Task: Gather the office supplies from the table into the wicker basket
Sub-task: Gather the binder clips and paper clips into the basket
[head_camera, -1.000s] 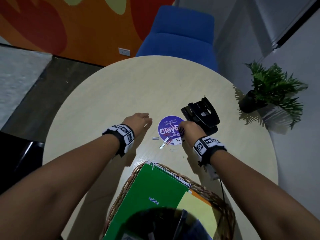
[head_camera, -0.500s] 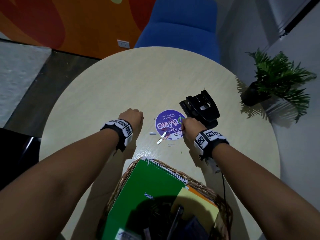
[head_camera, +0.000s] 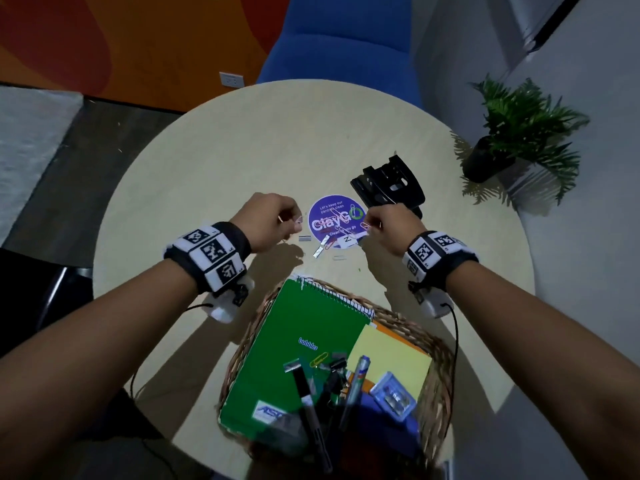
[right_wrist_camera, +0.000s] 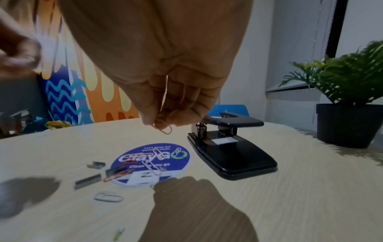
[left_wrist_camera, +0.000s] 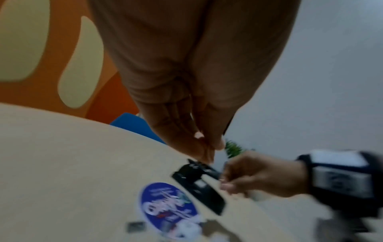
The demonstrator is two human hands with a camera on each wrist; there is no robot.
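My right hand has its grip pinched tight on a thin wire paper clip, thumb and fingertips together, the clip's rounded loop hanging down below them, long axis close to upright, clear of the counter. My left hand is curled too, lifted off the counter; a small pale thing peeks from its grip in the head view, but I cannot tell what it is, and the left wrist view is too blurred to help.

Just below the right hand lies a round, glossy purple sticker, flat on the pale wood-grain top. More clips sprawl across it: a long silver one angled toward me, an orange one lying crosswise at its near edge. Beside them sit short grey staple strips and a flat grey clip. A black hole punch, smooth and blocky, sits right of the sticker.

Nearest me, the wicker basket rests at the counter's edge, woven and rounded, holding a green spiral notebook, a yellow pad, markers and a clear blue box.
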